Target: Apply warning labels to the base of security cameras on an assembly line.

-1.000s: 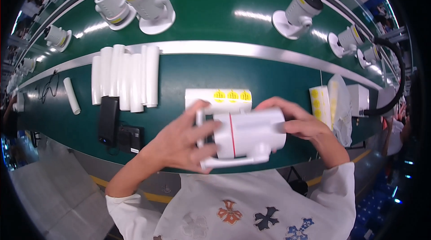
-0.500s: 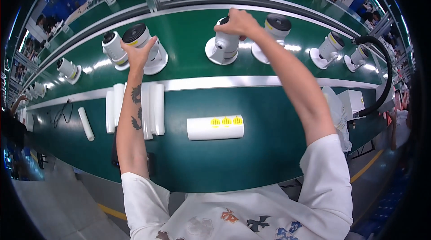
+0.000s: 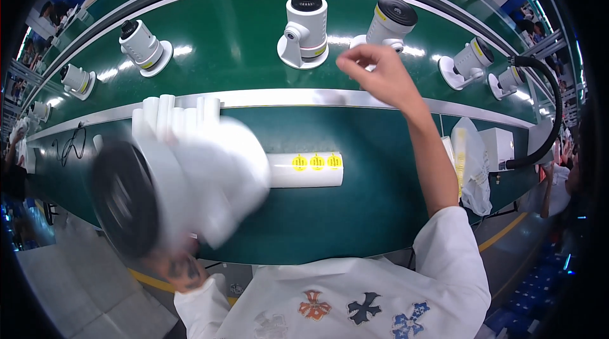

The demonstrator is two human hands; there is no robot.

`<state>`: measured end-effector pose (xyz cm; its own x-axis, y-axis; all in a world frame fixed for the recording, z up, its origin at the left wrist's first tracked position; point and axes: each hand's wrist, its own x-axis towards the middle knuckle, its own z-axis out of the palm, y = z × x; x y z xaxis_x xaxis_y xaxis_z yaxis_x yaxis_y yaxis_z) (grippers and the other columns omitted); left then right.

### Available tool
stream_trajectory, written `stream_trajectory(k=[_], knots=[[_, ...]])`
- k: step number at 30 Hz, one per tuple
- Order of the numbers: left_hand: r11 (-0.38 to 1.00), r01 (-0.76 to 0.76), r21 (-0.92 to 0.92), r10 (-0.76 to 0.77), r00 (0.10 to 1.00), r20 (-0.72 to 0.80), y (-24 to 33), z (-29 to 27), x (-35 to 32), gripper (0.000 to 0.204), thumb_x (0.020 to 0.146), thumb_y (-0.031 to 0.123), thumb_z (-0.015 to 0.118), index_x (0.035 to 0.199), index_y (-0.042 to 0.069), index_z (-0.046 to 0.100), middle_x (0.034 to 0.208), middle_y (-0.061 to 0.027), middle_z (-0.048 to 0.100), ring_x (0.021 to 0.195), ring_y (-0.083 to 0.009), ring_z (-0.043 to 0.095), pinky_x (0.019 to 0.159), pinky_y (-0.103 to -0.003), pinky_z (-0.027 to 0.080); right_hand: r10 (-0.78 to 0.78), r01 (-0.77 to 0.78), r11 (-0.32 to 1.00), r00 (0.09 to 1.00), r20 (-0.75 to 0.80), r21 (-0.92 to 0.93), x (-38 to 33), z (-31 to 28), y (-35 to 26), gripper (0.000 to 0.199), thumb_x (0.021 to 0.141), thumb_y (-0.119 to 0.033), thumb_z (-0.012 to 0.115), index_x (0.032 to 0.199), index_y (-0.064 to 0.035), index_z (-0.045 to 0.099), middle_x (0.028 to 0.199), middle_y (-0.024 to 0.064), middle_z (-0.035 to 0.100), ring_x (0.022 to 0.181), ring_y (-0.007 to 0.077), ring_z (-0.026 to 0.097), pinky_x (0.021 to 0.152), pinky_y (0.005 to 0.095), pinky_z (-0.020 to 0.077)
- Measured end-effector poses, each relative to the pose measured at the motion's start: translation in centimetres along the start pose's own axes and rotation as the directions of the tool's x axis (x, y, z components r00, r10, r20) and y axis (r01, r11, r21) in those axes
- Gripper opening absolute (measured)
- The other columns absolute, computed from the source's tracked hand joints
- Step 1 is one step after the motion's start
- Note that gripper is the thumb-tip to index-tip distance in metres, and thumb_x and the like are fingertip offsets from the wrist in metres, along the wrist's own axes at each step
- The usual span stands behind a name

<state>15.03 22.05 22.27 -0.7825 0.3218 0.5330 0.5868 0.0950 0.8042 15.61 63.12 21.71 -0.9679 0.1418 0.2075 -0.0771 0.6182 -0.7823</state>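
A white camera-like device (image 3: 184, 180), with a black round end and a broad white base, is raised close in front of me at left and smeared by motion. My left hand (image 3: 182, 251), mostly hidden behind the device, holds it from below. Over the conveyor's near edge my right hand (image 3: 382, 72) is free, its fingers loosely curved with a gap between thumb and forefinger. Just beyond it stands a similar device (image 3: 394, 18) tilted on its base. To the left of that, an upright white device (image 3: 307, 25) with a ribbed black top stands on the green belt.
On the green bench lies a white roll (image 3: 311, 177) with yellow round stickers. Several white tubes (image 3: 168, 113) lie behind the raised device. A plastic bag (image 3: 472, 167), a white box (image 3: 498, 146) and a black flexible hose (image 3: 552, 104) are at right. More devices (image 3: 144, 47) line the belt (image 3: 222, 40).
My left hand has lifted a device off the belt and brought it near me. My right hand has let go of the upright device and drawn back to the right.
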Motion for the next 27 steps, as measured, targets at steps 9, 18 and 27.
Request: stream_trajectory(k=[9, 18, 27], knots=[[0.959, 0.109, -0.263, 0.004, 0.919, 0.395, 2.0, 12.7, -9.0, 0.078, 0.061, 0.009, 0.089, 0.127, -0.001, 0.047, 0.122, -0.0215, 0.061, 0.109, -0.0321, 0.063, 0.096, -0.039, 0.049, 0.004, 0.06, 0.983, 0.936, -0.351, 0.173, 10.5, 4.3, 1.3, 0.123, 0.061, -0.052, 0.085, 0.148, 0.0031, 0.019, 0.147, 0.0261, 0.035, 0.133, 0.0377, 0.041, 0.106, 0.042, 0.0396], [0.968, -0.007, -0.251, 0.145, 0.833, 0.534, -1.0, 13.5, -6.7, 0.11, 0.049, 0.052, 0.089, 0.136, 0.0, 0.045, 0.136, -0.0185, 0.051, 0.123, -0.0329, 0.052, 0.106, -0.042, 0.039, 0.104, -0.013, 0.953, 0.953, -0.286, 0.304, 13.9, 5.3, 2.7, 0.06, 0.065, -0.036, 0.082, 0.113, -0.005, 0.064, 0.105, 0.0104, 0.067, 0.096, 0.0215, 0.063, 0.088, 0.037, 0.0481], [0.964, 0.1, 0.247, -0.119, 0.991, 0.062, -15.0, 23.8, 14.2, 0.116, 0.062, 0.048, 0.085, 0.144, -0.006, 0.024, 0.147, -0.0307, 0.029, 0.14, -0.0449, 0.025, 0.112, -0.047, 0.028, 0.052, 0.134, 0.903, 0.909, -0.414, 0.408, 13.2, 7.4, 2.4, 0.053, 0.064, -0.028, 0.083, 0.108, -0.0035, 0.065, 0.096, 0.0074, 0.068, 0.088, 0.0164, 0.064, 0.081, 0.0305, 0.0491]])
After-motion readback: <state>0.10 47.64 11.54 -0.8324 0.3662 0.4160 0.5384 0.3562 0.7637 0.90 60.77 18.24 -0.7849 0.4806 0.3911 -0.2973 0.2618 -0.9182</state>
